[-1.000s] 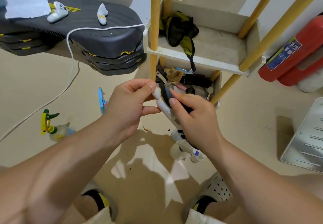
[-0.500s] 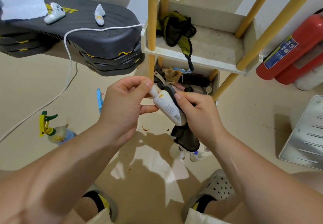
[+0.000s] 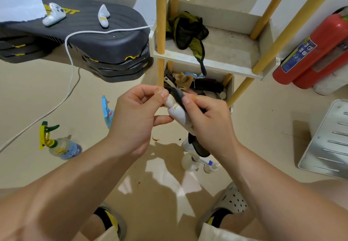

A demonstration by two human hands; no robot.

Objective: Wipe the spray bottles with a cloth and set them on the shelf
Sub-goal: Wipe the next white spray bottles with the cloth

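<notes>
**Both hands closed on one bottle, wipe step under way**

Left hand [image 3: 135, 120] pinched the top end of the white bottle [image 3: 178, 113] between thumb and forefinger, other fingers curled under it. Right hand [image 3: 209, 126] was wrapped round the bottle body with the dark cloth [image 3: 178, 97] trapped under the thumb. The cloth's loose end hung below the palm. Neither hand was spread at all.

Bottle sat tilted, in the air, just in front of the shelf [image 3: 229, 69] and level with its lower tier. It did not touch the shelf.

Step, as I read it: wiping, not placing. A yellowish smear showed near the bottle's shoulder, so I'd call this bottle unfinished.

Next move probably needs:
- cloth drawn along the body while the left pinch stops rotation
- smear checked before release
- bottle set upright on the upper tier, on the bare part right of the olive rag [image 3: 188, 31] lying there

Queue on the floor:
- pale bottles [image 3: 190, 162] in front of the shelf, below the hands
- blue sprayer [image 3: 107, 110] left of the shelf
- green-and-yellow trigger bottle [image 3: 60, 144] further left, looked grimy

Overall early: no spray bottle visible on the shelf yet.
</notes>
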